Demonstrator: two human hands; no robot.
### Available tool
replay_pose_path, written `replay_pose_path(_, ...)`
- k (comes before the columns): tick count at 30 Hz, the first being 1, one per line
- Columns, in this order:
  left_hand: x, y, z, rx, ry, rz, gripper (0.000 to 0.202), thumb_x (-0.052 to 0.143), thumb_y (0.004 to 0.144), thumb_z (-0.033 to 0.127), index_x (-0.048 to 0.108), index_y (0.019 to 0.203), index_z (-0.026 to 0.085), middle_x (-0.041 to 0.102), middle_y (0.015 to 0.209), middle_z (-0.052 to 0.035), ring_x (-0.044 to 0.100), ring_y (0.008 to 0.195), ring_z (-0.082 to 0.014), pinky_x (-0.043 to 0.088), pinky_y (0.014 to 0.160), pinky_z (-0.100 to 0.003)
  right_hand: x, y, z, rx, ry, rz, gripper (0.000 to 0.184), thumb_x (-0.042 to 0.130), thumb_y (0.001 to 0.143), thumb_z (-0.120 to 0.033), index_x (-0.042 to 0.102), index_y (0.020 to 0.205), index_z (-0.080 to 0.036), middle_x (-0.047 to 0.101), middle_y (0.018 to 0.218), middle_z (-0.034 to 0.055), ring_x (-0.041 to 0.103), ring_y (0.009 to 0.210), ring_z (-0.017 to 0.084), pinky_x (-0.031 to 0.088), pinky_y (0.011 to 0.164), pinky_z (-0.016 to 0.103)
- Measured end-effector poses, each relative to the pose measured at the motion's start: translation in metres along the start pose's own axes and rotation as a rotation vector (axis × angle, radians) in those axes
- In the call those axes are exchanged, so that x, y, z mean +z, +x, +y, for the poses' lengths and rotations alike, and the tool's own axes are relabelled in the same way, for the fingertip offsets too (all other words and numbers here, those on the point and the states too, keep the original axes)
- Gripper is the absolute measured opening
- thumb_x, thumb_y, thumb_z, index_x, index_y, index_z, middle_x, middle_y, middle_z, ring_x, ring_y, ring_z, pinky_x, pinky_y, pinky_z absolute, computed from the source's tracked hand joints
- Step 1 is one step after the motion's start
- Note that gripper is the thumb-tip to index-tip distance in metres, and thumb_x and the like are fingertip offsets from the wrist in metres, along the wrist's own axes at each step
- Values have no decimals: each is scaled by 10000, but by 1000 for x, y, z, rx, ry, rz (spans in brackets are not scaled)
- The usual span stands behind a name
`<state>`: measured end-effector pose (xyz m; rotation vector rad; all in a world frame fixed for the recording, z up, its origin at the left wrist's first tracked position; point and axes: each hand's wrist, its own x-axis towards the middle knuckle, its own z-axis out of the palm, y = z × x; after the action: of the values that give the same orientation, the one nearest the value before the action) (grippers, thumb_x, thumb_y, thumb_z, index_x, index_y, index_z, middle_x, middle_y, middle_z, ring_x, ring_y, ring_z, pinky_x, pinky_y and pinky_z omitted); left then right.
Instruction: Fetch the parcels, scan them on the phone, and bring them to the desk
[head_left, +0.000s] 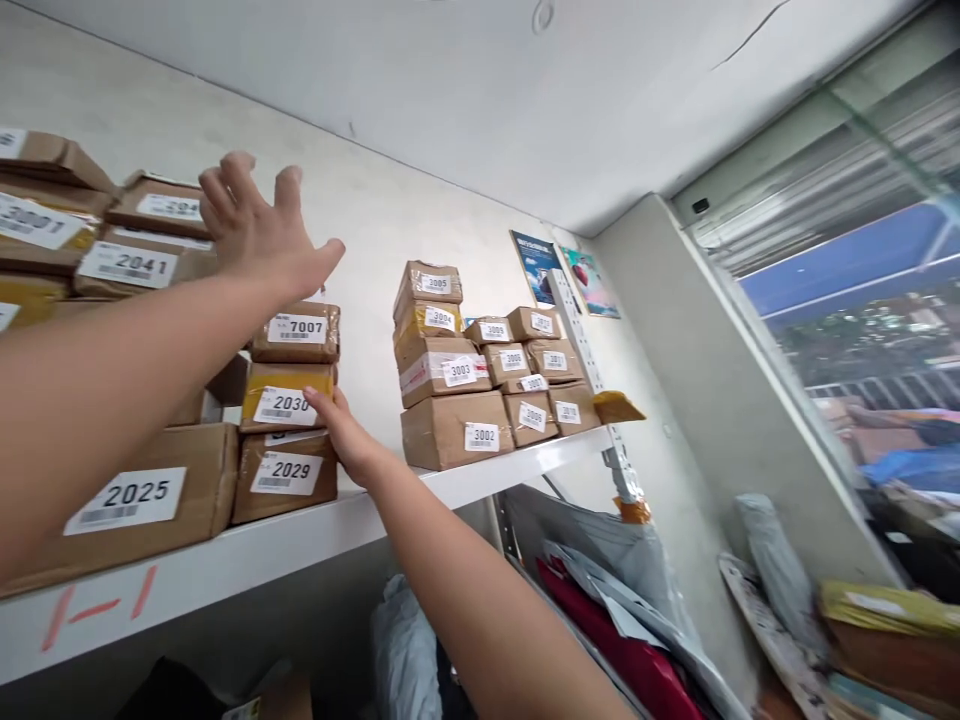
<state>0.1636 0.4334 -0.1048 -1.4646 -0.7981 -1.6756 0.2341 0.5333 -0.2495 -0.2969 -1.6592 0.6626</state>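
My left hand [262, 225] is raised, fingers spread and bent, with nothing in it. It is in front of the wall, above a small brown cardboard box labelled 7007 [296, 330] and close to the boxes labelled 2041 [131, 262]. My right hand [346, 432] grips the right side of a yellow-taped cardboard box labelled 2030 [289, 390], thumb on its front label, other fingers partly hidden along its side. That box sits between the 7007 box on top and a box labelled 2029 [289, 475] beneath. Left of them stands a larger box labelled 2025 [202, 480].
The white metal shelf [292, 545] carries several more stacked boxes, including one labelled 3002 [442, 425] to the right. A perforated upright post [574, 330] stands at its end. Below hang or lie grey and red plastic bags [600, 620]. A window [885, 300] is at right.
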Motion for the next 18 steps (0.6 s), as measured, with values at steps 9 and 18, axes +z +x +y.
replay_pose_path(9, 11, -95, 66, 247, -158, -127, 675, 534, 726, 447, 325, 1335, 244, 230, 1340, -124, 215, 1266, -390, 194, 1094, -528, -87, -88, -45, -536, -577, 590, 368, 459, 815, -499, 512, 1107, -281, 602, 1142, 67, 547, 1092, 233, 403, 992, 416)
replay_pose_path(18, 73, -188, 97, -155, -92, -543, 882, 462, 717, 530, 139, 1400, 77, 205, 1361, -202, 194, 1303, -385, 246, 1085, -523, -316, -92, -89, -18, -909, 1056, 819, 341, 811, -553, 274, 1325, 82, 305, 1401, 343, 259, 1332, 409, 204, 1080, 525)
